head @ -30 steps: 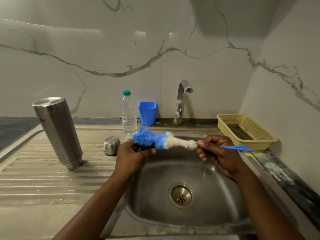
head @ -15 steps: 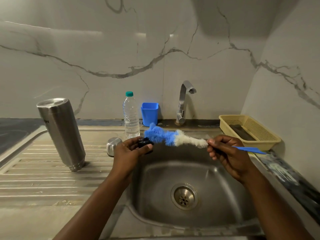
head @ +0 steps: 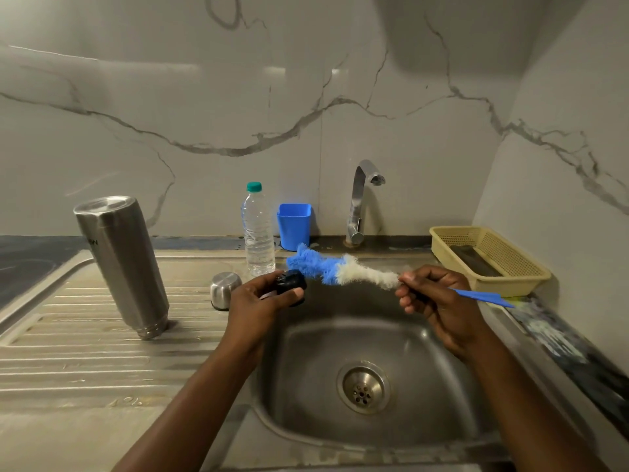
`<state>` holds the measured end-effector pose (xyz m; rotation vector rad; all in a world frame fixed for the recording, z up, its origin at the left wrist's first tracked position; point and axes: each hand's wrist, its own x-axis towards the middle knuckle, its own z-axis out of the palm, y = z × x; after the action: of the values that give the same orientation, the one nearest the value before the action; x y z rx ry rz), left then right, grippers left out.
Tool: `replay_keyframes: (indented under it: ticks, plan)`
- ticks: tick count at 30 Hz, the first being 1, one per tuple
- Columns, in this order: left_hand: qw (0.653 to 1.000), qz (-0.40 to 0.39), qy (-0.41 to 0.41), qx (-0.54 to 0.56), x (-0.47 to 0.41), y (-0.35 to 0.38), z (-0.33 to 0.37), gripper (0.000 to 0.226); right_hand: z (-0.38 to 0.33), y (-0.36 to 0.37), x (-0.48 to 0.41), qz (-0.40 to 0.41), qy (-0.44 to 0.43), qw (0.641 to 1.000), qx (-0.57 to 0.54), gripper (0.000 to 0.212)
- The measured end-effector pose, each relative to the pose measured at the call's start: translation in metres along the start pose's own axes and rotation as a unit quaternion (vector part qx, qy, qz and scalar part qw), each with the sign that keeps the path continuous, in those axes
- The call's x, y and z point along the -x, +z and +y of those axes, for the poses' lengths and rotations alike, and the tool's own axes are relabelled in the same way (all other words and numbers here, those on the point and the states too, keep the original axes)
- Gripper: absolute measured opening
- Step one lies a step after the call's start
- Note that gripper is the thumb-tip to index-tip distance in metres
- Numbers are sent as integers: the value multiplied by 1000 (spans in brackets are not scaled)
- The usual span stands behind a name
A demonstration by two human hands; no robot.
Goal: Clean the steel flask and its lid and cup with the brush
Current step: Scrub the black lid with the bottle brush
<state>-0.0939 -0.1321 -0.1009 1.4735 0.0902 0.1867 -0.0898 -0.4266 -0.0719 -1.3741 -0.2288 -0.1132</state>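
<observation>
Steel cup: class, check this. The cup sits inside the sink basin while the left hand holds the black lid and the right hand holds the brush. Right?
No. The head view shows the steel cup on the draining board beside the basin, not inside it. The left hand does hold the black lid and the right hand the brush.

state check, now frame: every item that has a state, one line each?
Steel flask: lid off, stands on ribbed steel drainboard, seemingly mouth-down.
Small steel cup: upside down on drainboard.
Black flask lid: held in left hand.
Blue-and-white bristle brush: right hand grips its handle; bristles beside lid.
Steel tap: no water running.
Clear plastic bottle: capped, upright.
</observation>
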Motion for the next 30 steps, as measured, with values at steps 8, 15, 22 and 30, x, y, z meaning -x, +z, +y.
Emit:
replay_keyframes:
  ticks: [8,15,22,30]
  plan:
    - [999,17,-19,29,3,-1,4,39,-7,-4,4,3,-14,1000,17,14]
    - [999,4,-18,29,5,4,5,37,-9,3,5,-2,-13,999,31,13]
    - [998,5,-38,54,5,6,4,37,-7,14,7,-39,-14,998,52,13]
    - [996,-2,-47,81,4,12,0,28,-9,11,11,-40,-21,998,36,17]
